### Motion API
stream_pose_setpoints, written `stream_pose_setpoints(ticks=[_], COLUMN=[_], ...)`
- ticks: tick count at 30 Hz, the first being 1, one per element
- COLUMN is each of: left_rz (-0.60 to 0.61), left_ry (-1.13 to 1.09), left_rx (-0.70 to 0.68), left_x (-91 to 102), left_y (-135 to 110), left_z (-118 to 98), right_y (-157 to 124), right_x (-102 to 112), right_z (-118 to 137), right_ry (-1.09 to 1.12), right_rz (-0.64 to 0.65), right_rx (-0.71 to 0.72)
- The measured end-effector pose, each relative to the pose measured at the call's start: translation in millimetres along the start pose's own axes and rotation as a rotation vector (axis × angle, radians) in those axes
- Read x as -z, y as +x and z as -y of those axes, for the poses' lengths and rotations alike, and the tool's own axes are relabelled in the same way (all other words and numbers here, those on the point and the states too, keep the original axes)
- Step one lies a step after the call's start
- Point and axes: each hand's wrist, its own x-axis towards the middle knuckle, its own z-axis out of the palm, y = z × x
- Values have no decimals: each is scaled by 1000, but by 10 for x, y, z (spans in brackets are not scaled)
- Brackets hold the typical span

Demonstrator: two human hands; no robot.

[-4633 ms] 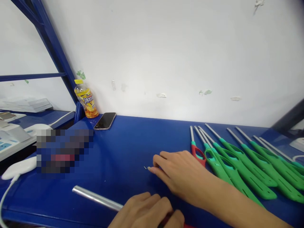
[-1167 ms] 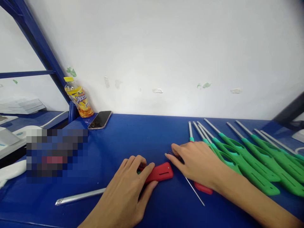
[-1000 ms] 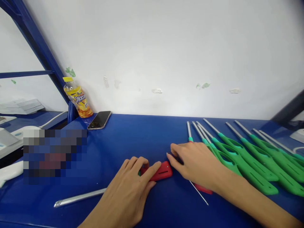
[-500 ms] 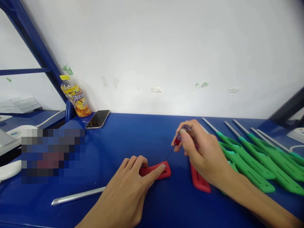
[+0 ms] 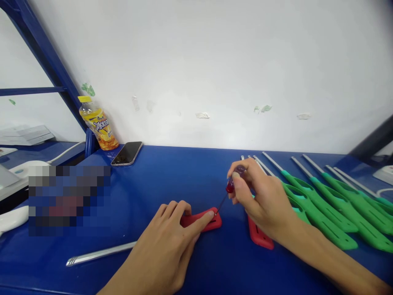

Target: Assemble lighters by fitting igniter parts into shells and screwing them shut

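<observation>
A red utility lighter (image 5: pixel 216 223) lies on the blue table, its metal tube reaching out to the left from under my left hand (image 5: pixel 166 239). That hand is closed over the red handle, with the thumb pressed on it near the right end. My right hand (image 5: pixel 265 196) pinches a small screwdriver (image 5: pixel 230 187) by its dark red handle. The thin shaft slants down to the left, and its tip meets the lighter handle beside my left thumb. Partly under my right hand lies a second red lighter (image 5: pixel 260 237).
Several green lighters (image 5: pixel 330 219) lie side by side at the right. Toward the back left are a phone (image 5: pixel 127 154) and a yellow-capped drink bottle (image 5: pixel 100 126). A white wall (image 5: pixel 196 73) borders the table's far edge. A blurred patch (image 5: pixel 69 200) covers the left side.
The screwdriver's handle and my right hand have shifted slightly to the right and the handle has turned a little. My left hand and the lighter have hardly moved.
</observation>
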Motion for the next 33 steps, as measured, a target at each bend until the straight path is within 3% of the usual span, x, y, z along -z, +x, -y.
stream_pose_setpoints(ticks=[10, 16, 20, 23, 28, 33], left_rz=[-2, -18, -22, -29, -18, -36], left_ry=[10, 1, 6, 0, 2, -9], left_rx=[-12, -9, -17, -15, -15, -12], left_x=[-1, -8, -10, -9, -21, -35], left_y=[3, -6, -25, -28, -23, -14], left_z=[-1, 15, 15, 13, 24, 24], right_y=[6, -51, -44, -32, -46, -49], right_x=[21, -80, -77, -64, -65, -84], right_z=[153, 88, 79, 119, 148, 139], right_ry=[68, 206, 159, 257, 247, 323], right_rz=[-36, -141, -67, -50, -163, -42], right_rx=[40, 156, 248, 221, 215, 166])
